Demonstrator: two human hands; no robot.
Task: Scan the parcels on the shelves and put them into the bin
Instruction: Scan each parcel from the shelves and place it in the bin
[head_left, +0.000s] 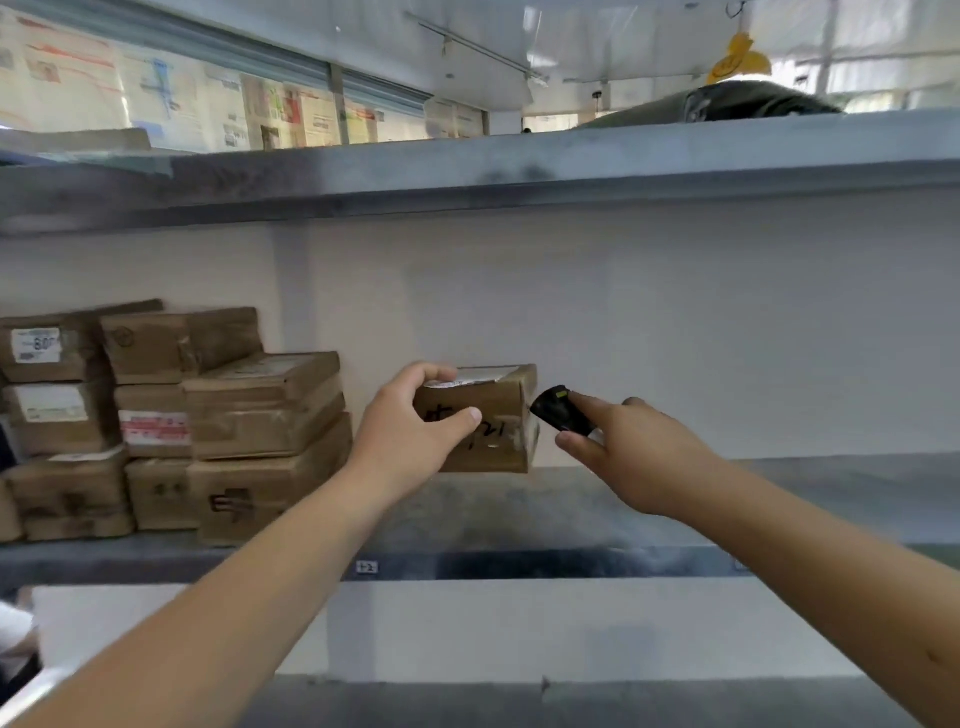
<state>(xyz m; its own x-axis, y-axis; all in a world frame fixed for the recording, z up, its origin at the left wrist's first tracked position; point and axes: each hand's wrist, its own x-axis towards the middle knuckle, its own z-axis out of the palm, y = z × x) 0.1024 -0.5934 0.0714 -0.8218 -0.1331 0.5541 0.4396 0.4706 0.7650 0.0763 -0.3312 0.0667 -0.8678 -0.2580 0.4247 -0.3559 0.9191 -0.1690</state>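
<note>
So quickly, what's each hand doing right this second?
Left hand: grips the small cardboard parcel on the shelf.
Right hand: holds a small black scanner, aimed at that parcel.

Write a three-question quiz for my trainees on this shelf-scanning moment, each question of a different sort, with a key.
1. True or false: the left hand grips the lone parcel on the shelf.
2. The right hand holds: A) a pen, B) a small black scanner, C) a tape roll.
3. Fill in: the stack of parcels stands to the ____ of the gripped parcel.

Key: 1 true; 2 B; 3 left.
</note>
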